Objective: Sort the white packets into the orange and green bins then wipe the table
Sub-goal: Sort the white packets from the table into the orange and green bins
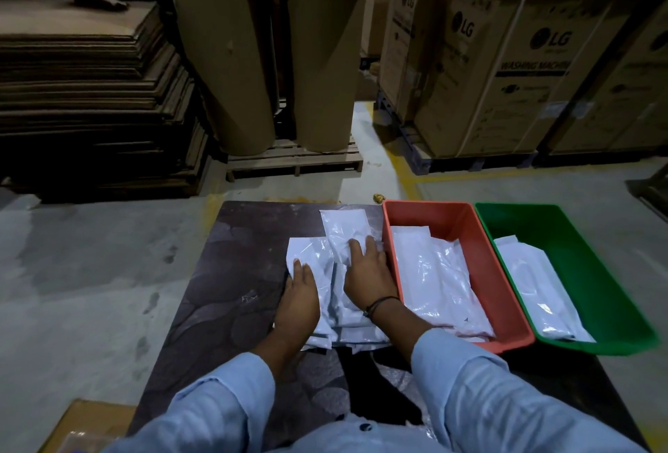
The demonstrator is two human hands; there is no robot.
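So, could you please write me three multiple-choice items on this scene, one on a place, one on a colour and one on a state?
1. Where does the orange bin stand?
A. Left of the green bin
B. Right of the green bin
C. On the floor

2. What colour are the sleeves?
A. Red
B. Light blue
C. Black

3. What state is the green bin in?
A. Overturned
B. Empty
C. Holding white packets

Answers: 1 A, the orange bin sits between the loose packets and the green bin; 2 B, both forearms show light blue cloth; 3 C, white packets lie inside it.
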